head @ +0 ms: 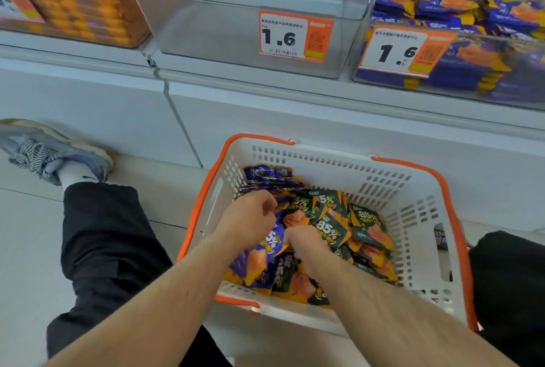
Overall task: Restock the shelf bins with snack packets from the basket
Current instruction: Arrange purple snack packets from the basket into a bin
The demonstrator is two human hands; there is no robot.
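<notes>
Both our left hand and right hand dig into the basket, fingers curled among the snack packets; we should gather only dark-green ones for the empty middle bin.

Pale floor is carrying the white basket at lower centre. Grey shelf across the top is bearing three clear bins, side by side.
</notes>
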